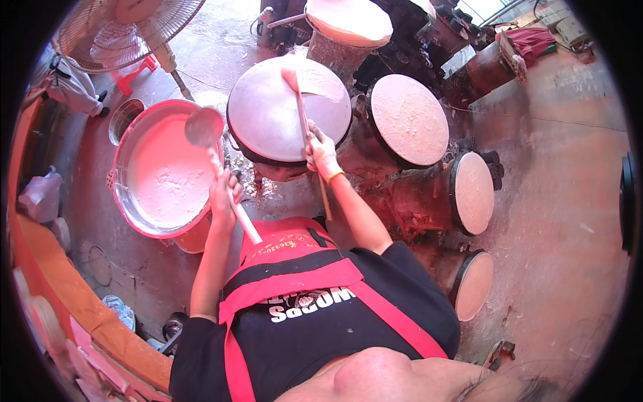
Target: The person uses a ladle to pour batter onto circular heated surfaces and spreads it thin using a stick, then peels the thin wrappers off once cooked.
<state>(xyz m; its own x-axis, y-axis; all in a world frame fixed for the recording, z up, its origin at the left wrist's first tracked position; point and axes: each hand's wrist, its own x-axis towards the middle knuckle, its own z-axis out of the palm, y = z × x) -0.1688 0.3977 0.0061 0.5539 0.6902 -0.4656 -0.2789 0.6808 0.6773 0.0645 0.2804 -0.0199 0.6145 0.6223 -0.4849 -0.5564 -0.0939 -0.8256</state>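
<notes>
My left hand (222, 199) is closed round the pale handle of a ladle (203, 127). The ladle's round metal bowl is over the right rim of a wide basin (119, 191) of pale batter (164, 167), which looks pink in this light. In a whitish glove with a yellow band at the wrist, my right hand (323, 154) grips a long-handled wooden spreader (299, 100). Its pinkish head lies over the far part of a round griddle (264, 117). A thin pale layer of batter (325, 82) covers the griddle's far right part; the nearer surface is bare grey metal.
More round griddles on drum stoves, covered with pale sheets, curve round to my right, including one close by (410, 120) and another (473, 194). Beyond the basin stand a metal pot (126, 120) and a large fan (127, 30). Another person's legs (77, 87) show at far left.
</notes>
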